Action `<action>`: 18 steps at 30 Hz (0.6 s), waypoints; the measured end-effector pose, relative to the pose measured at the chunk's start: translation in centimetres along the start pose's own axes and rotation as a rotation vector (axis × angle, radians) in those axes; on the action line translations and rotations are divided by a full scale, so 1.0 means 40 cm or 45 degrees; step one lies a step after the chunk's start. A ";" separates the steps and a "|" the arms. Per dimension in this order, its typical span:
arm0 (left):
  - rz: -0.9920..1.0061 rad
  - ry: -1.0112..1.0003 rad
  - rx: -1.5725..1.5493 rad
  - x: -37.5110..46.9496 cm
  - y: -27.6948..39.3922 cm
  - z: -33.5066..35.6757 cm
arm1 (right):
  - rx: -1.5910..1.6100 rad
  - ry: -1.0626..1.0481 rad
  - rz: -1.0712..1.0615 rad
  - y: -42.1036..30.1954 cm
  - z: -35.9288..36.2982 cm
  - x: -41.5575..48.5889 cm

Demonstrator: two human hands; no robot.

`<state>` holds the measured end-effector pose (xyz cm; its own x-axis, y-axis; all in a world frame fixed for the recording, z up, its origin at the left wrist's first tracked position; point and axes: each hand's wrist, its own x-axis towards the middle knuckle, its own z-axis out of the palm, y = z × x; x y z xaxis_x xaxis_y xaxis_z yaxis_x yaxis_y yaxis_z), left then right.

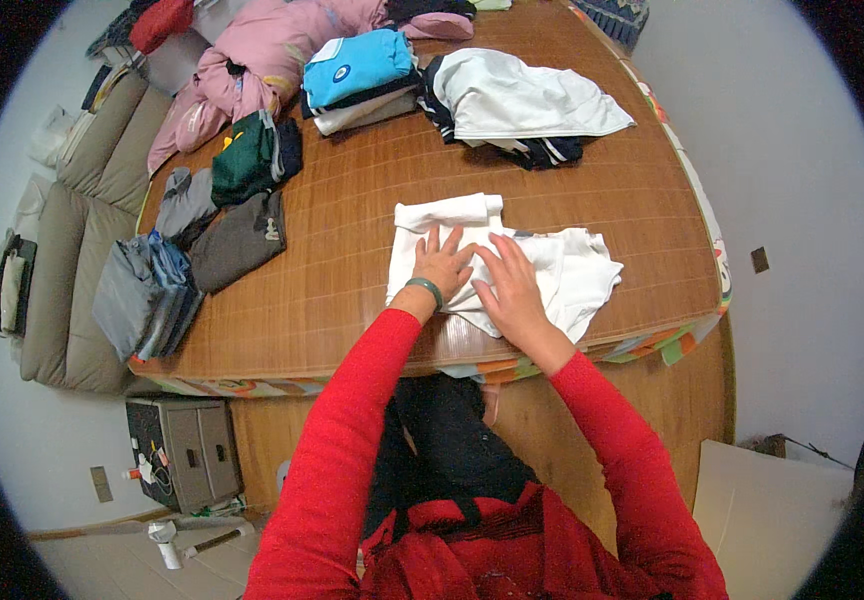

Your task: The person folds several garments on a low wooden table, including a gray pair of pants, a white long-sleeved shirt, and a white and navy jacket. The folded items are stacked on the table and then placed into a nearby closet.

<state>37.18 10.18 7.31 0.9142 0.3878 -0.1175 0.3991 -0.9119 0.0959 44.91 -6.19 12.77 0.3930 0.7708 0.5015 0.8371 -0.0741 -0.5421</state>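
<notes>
A white garment [578, 274] lies partly folded near the front edge of the bed, its left part doubled over and its right part spread and wrinkled. My left hand [441, 266], with a green bangle at the wrist, rests flat on the folded left part with fingers apart. Beside it my right hand [510, 289] is over the middle of the cloth, fingers spread. Nothing is gripped by either hand. Some of the garment is hidden beneath both hands.
A bamboo mat [342, 300] covers the bed. Folded dark trousers [240, 240], grey-blue clothes [143, 296] and a green garment [244, 165] lie left. Behind are a stack topped by a blue shirt [360, 67], a white shirt [525, 94] and a pink quilt [267, 52].
</notes>
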 end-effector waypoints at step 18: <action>-0.392 0.195 -0.181 -0.126 0.048 0.084 | -0.372 -0.363 -0.293 0.109 0.430 0.387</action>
<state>33.12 6.03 4.76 0.7456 0.6662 -0.0139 0.6528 -0.7260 0.2164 48.08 16.33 6.58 0.0988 0.9281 0.3590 0.9784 -0.0248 -0.2052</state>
